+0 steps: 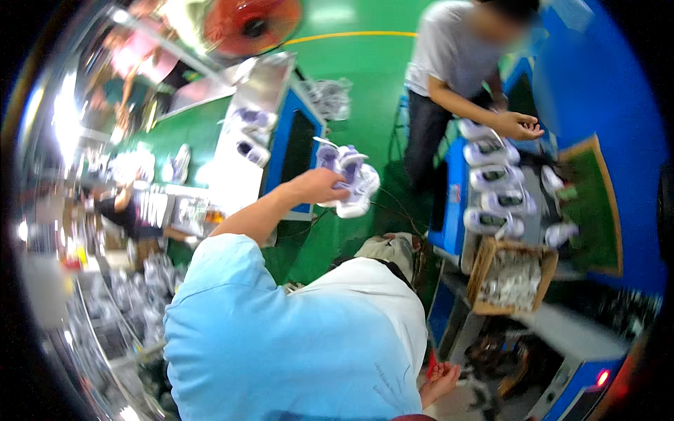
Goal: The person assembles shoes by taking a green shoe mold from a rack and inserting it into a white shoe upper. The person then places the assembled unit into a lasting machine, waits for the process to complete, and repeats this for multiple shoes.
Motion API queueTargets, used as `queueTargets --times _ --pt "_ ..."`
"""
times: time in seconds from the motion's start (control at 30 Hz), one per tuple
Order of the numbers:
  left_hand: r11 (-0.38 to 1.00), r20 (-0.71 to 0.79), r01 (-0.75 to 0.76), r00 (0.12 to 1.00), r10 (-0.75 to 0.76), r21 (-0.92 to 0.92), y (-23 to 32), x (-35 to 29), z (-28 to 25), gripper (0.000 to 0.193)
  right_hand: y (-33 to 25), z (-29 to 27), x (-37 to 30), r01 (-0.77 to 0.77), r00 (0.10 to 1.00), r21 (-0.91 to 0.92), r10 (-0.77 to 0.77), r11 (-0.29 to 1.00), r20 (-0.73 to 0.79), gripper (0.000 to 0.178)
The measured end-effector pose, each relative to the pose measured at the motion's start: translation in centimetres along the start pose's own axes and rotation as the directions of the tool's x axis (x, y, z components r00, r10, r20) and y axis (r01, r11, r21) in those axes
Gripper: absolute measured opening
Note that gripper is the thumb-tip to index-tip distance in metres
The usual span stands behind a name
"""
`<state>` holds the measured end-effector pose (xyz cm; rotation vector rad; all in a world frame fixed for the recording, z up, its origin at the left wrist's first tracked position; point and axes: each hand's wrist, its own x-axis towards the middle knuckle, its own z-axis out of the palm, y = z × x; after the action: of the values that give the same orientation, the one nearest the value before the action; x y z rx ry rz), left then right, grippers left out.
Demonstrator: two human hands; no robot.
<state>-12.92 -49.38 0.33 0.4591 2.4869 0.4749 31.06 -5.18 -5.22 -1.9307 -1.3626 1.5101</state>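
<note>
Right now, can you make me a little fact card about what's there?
Left hand: holding white-and-purple shoes
Right hand: low, beside the blue shirt; grip unclear
On the right: a row of pale shoes
Cardboard box: at the row's near end, whitish contents too blurred to name
Co-worker: near the row's far end
Floor: green

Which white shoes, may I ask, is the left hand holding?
The two shoes raised over the green floor; the right-hand row of shoes rests on the bench.
</note>
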Motion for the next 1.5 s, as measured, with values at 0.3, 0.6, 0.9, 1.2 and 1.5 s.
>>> queueTargets --times 0.3,0.6,0.9,1.2,1.5 --pt "0.724 -0.620 0.687 0.598 -0.508 0.069 -26.0 -21.1 -8.7 0.051 -7.0 11.1 6.6 0.260 0.876 -0.327 -0.080 0.908 0.475 0.051" --pt "0.823 -0.575 0.535 0.618 -0.535 -0.191 -22.4 -0.9 -1.4 0.030 -11.9 16.7 1.7 0.647 0.738 -0.612 -0.171 0.455 0.653 0.048" --pt "0.832 -0.493 -0.551 0.743 0.453 -0.066 17.4 35.2 9.9 0.034 -7.3 14.4 -2.2 0.350 0.895 -0.681 -0.015 0.643 0.446 0.053" --pt "0.894 -0.345 -0.301 0.843 0.412 0.333 22.4 44.5 8.2 0.059 4.1 8.0 -8.7 -0.088 0.996 -0.531 0.088 0.843 -0.025 0.057" --pt "0.973 -0.180 -0.185 0.961 0.208 0.135 21.0 42.2 5.4 0.058 0.6 8.9 -1.7 0.169 0.949 -0.555 0.018 0.814 0.316 0.048"
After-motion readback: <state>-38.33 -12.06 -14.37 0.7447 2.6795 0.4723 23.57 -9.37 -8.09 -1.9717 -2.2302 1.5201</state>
